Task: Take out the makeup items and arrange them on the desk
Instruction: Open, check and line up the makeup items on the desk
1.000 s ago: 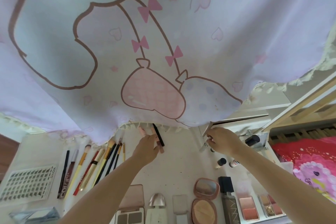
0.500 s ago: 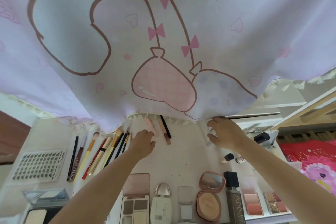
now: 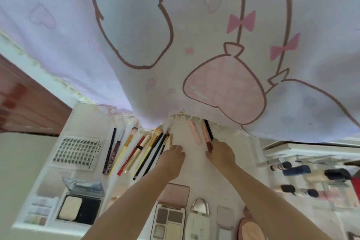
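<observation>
At frame centre, the left hand (image 3: 174, 153) rests on the desk (image 3: 196, 171) beside the brushes (image 3: 148, 150), grip released. The right hand (image 3: 221, 153) touches the dark pencil (image 3: 208, 132) next to the pink tube (image 3: 195, 132); whether its grip clasps it, I cannot tell. Palettes (image 3: 170, 220) lie along the bottom.

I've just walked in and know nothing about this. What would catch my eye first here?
A big pale curtain printed with pink bows and cartoon outlines fills the upper part of the view, hanging over the desk. Below its fringe, brushes and pencils lie in a slanted row at the left. Both hands, left and right, reach to the middle of the desk, and open palettes lie nearest the camera.
</observation>
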Demonstrator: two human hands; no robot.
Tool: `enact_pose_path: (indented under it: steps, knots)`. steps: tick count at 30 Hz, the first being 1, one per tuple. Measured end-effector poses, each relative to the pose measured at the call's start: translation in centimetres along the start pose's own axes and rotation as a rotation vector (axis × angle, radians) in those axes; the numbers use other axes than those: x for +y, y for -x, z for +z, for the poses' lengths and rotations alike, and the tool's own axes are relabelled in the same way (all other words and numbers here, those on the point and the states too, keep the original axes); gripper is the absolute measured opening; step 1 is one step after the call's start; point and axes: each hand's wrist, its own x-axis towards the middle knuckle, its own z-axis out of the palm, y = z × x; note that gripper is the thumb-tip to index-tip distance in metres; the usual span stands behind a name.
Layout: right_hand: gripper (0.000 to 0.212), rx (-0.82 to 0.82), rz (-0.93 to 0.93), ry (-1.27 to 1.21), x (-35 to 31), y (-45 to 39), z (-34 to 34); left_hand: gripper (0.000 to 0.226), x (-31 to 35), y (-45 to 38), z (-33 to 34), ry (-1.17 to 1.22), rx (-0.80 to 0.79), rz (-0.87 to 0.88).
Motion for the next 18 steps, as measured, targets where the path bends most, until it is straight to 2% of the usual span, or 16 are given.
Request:
enact_pose_path:
  steps: [5,8,11,13,15,18]
  knots:
    - [0.026,-0.033,0.084,-0.09,-0.4,0.3,0.4,0.048,-0.4,0.1,0.5,-0.035,0.022,0.032]
    - [0.015,-0.034,0.097,-0.182,0.2,1.0,0.2,0.05,-0.3,0.1,0.6,-0.044,0.02,0.039]
    - [0.034,0.027,0.116,-0.278,1.1,1.8,-0.5,0.049,-0.2,0.4,0.3,-0.054,0.008,0.036]
    - [0.03,0.071,0.105,-0.328,1.7,2.6,-1.4,0.049,0.0,0.7,-0.3,-0.056,0.003,0.028]
    - [0.02,0.129,0.072,-0.403,2.3,3.6,-2.6,0.053,0.4,1.0,-1.3,-0.017,0.053,0.003]
    - [0.016,0.22,-0.033,-0.472,2.8,5.2,-4.7,0.059,1.8,1.4,-3.6,0.075,0.231,0.002]
